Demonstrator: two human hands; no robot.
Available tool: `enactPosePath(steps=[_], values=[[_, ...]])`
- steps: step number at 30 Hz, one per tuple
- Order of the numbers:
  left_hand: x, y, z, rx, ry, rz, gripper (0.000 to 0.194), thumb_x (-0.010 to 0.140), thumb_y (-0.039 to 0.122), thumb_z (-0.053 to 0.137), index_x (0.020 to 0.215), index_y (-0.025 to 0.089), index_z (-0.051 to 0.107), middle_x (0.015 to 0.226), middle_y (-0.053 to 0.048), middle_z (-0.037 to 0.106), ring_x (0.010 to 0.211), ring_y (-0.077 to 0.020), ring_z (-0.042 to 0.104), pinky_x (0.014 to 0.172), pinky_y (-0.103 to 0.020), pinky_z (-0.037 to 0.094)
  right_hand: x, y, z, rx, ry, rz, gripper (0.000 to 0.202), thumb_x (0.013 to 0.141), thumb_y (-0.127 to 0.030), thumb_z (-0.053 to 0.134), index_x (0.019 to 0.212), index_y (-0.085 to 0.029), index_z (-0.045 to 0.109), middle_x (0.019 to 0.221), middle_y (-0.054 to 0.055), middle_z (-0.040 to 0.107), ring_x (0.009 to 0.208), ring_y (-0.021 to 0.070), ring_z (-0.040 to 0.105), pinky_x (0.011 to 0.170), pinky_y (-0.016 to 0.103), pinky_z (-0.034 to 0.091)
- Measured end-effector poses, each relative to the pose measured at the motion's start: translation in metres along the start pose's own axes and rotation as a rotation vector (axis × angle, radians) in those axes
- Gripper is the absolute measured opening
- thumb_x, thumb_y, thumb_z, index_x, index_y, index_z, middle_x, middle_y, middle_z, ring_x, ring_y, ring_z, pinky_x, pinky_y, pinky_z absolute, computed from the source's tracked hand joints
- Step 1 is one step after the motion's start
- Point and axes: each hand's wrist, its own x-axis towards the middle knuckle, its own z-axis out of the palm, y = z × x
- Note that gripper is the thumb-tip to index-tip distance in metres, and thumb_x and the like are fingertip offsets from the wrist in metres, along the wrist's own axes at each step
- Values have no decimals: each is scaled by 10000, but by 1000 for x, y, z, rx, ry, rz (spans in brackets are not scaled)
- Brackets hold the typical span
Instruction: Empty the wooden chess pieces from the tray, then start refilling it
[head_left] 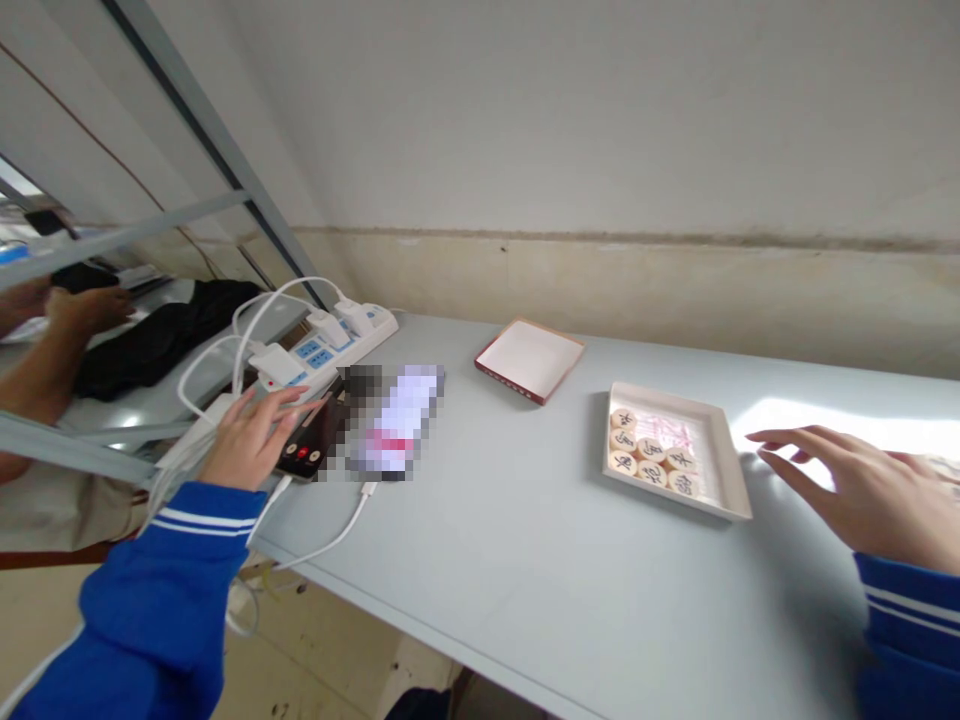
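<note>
On the left, my left hand (253, 437) reaches over a dark phone (313, 440), fingers stretched out near its edge. Whether it touches the phone I cannot tell. A second phone (397, 425) with a lit, blurred screen lies beside it, a white cable (352, 530) plugged into its lower end. My right hand (862, 485) hovers with fingers apart, just right of a shallow white box (726, 470). Inside the box are several round Chinese chess pieces (651, 472) with black characters, and a clear plastic bag (667, 430) with pink print.
A box lid (532, 358) with a red side lies near the wall. A white power strip (319, 355) with plugged-in chargers sits at the left beside a metal frame (217, 150). Beyond the frame, another person's arm (56, 340) shows. Pale objects (946, 468) lie at the right edge.
</note>
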Motion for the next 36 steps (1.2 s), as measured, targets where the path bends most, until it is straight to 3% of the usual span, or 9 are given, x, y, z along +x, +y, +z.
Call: enactPosePath(steps=[8,17,25,36], values=[[1,1,0,4,-26,-23,420,850,375,175,1107,164,430,1042,-59,625,966,-160,568,1029,-358,226,0,-1,-1,-3,17,5,527,786,-561,153,853,-275,590,880,23,642,729,202,598,592,353,431],[1,5,-1,-12,-38,-106,375,830,356,201,1040,188,463,1082,-44,602,981,-169,553,1044,-363,199,0,-3,-4,33,-87,51,509,771,-542,183,870,-266,599,932,46,629,765,216,587,640,376,434],[2,4,0,-12,-60,-109,363,836,355,196,982,182,480,1010,-42,631,929,-161,564,1044,-371,185,0,-3,-3,26,-72,19,546,779,-560,165,877,-245,600,915,56,633,736,216,589,618,363,437],[3,6,-1,-29,-32,-78,411,848,375,194,1033,168,497,1053,-59,619,966,-173,557,1033,-379,215,2,-7,-8,59,-113,87,535,747,-567,179,848,-261,606,925,48,636,743,223,586,628,371,421]])
